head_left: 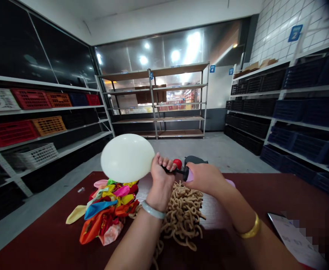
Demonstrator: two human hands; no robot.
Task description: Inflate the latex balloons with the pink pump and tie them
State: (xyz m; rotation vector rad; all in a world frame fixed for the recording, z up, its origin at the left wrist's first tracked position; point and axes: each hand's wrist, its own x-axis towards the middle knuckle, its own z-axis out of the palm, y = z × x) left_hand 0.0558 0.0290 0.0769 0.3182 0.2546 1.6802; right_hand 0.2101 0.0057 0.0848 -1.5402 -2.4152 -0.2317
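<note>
A white inflated balloon sticks out to the left of my left hand. My left fingers are wrapped round its neck, at the thin black nozzle end of a balloon pump. The pump has a lilac body, and my right hand is closed round it. Below and left of my hands lies a heap of limp, many-coloured balloons. Under my hands is a pile of tan, curly rope-like pieces. A small red round thing shows just beyond my hands, beside a dark grey object, partly hidden.
The dark red table carries a flat, phone-like or sheet-like item at the right. Shelves with coloured crates stand left, a metal rack at the back, and shelves of dark crates right.
</note>
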